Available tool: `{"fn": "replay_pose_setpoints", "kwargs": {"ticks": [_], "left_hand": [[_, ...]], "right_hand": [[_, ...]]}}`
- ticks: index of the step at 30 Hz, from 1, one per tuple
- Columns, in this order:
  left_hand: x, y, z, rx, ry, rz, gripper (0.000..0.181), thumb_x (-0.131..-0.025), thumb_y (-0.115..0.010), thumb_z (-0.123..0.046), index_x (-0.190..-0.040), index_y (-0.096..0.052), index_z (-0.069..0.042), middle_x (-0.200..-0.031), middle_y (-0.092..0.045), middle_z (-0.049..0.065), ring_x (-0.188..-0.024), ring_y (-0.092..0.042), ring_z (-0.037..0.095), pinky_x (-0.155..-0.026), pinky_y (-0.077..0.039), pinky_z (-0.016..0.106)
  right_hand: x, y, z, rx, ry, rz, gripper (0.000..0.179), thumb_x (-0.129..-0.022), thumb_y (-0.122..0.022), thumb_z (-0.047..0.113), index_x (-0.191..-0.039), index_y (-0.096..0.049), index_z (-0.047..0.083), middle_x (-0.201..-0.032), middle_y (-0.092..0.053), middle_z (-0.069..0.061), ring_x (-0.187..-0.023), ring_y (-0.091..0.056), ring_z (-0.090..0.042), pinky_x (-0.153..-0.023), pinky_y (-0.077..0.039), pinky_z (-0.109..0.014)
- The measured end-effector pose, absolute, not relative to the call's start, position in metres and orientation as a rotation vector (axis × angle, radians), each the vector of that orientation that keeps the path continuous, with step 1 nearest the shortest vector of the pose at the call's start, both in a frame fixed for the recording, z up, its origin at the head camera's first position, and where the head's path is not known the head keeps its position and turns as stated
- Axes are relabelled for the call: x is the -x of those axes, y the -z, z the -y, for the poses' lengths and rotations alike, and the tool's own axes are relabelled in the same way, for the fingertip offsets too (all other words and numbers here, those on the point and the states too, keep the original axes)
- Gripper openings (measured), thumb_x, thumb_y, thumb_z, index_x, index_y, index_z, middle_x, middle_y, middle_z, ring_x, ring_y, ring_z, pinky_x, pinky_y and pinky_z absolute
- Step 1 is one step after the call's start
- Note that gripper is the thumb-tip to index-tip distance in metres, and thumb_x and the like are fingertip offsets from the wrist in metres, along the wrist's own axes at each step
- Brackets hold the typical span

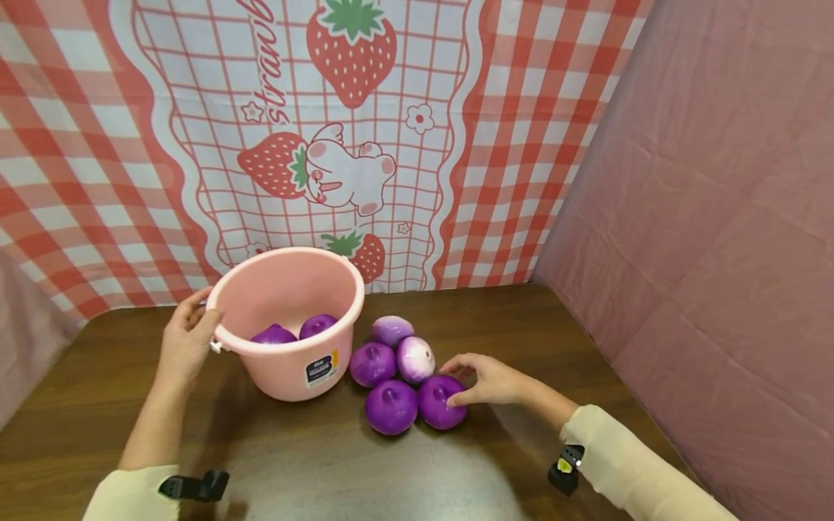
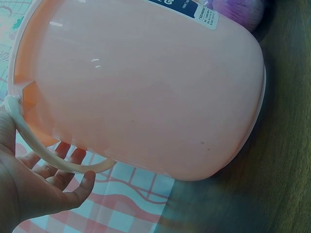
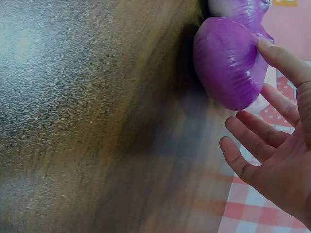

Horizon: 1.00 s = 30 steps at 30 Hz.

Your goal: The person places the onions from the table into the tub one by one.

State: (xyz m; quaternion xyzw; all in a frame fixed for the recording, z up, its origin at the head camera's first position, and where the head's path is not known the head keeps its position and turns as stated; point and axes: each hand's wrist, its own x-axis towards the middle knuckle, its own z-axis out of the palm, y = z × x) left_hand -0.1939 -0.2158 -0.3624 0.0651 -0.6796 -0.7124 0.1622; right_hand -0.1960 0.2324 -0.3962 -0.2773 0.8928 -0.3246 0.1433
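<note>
My left hand [image 1: 185, 336] grips the rim of a pink plastic bucket [image 1: 280, 376] at its left side, thumb over the edge. The bucket's pale handle [image 2: 73, 167] hangs across those fingers in the left wrist view. Inside the bucket lie two purple onions, one at the left [image 1: 274, 334] and one further right [image 1: 318, 325]. With thumb and index finger, my right hand [image 1: 489, 380] holds a shiny purple onion [image 1: 435, 405] at the front right of a cluster; its other fingers stand off the onion in the right wrist view.
Several more onions cluster right of the bucket: a purple one [image 1: 391, 411] in front, another [image 1: 373, 365] behind, a whitish one [image 1: 413, 360] and a paler one [image 1: 392, 330]. A strawberry-print cloth [image 1: 417, 166] hangs behind the wooden table [image 1: 313, 463]; pink fabric [image 1: 717, 217] hangs at the right.
</note>
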Motion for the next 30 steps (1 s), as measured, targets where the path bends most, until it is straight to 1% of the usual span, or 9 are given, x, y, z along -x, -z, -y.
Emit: {"fn": "replay_pose_setpoints", "kwargs": {"ticks": [4, 7, 15, 24, 30], "left_hand": [[0.194, 0.362, 0.216, -0.196, 2.033, 1.945, 0.03, -0.091, -0.051, -0.008, -0.108, -0.051, -0.033, -0.079, -0.061, -0.023, -0.069, -0.056, -0.006, -0.061, -0.045, 0.007], [0.194, 0.362, 0.216, -0.2, 2.032, 1.951, 0.03, -0.091, -0.052, -0.008, -0.108, -0.05, -0.033, -0.078, -0.061, -0.023, -0.068, -0.057, -0.006, -0.061, -0.045, 0.007], [0.194, 0.363, 0.216, -0.182, 2.043, 1.93, 0.03, -0.091, -0.052, -0.007, -0.107, -0.051, -0.032, -0.078, -0.062, -0.022, -0.067, -0.057, -0.005, -0.06, -0.045, 0.007], [0.194, 0.363, 0.215, -0.158, 2.035, 1.918, 0.029, -0.091, -0.052, -0.007, -0.107, -0.052, -0.032, -0.078, -0.062, -0.022, -0.068, -0.057, -0.006, -0.06, -0.045, 0.007], [0.193, 0.363, 0.215, -0.153, 2.036, 1.919, 0.03, -0.091, -0.052, -0.007, -0.106, -0.052, -0.032, -0.078, -0.062, -0.023, -0.067, -0.057, -0.006, -0.06, -0.045, 0.007]], "right_hand": [[0.195, 0.398, -0.233, 0.796, 0.945, -2.562, 0.051, -0.073, -0.079, 0.032, -0.115, -0.06, 0.011, -0.107, -0.064, -0.002, -0.101, -0.059, -0.019, -0.084, -0.05, -0.032], [0.193, 0.399, -0.232, 0.779, 0.951, -2.554, 0.053, -0.073, -0.079, 0.033, -0.117, -0.059, 0.012, -0.108, -0.063, -0.001, -0.102, -0.057, -0.019, -0.084, -0.049, -0.031], [0.192, 0.405, -0.233, 0.79, 0.953, -2.538, 0.06, -0.073, -0.078, 0.036, -0.123, -0.055, 0.012, -0.113, -0.061, -0.002, -0.107, -0.055, -0.02, -0.09, -0.047, -0.037], [0.19, 0.409, -0.234, 0.838, 1.007, -2.5, 0.065, -0.072, -0.08, 0.028, -0.126, -0.05, 0.008, -0.113, -0.06, -0.009, -0.103, -0.055, -0.02, -0.086, -0.047, -0.027], [0.189, 0.412, -0.234, 0.841, 1.057, -2.477, 0.065, -0.073, -0.08, 0.024, -0.128, -0.049, 0.006, -0.116, -0.059, -0.014, -0.104, -0.056, -0.023, -0.086, -0.048, -0.028]]}}
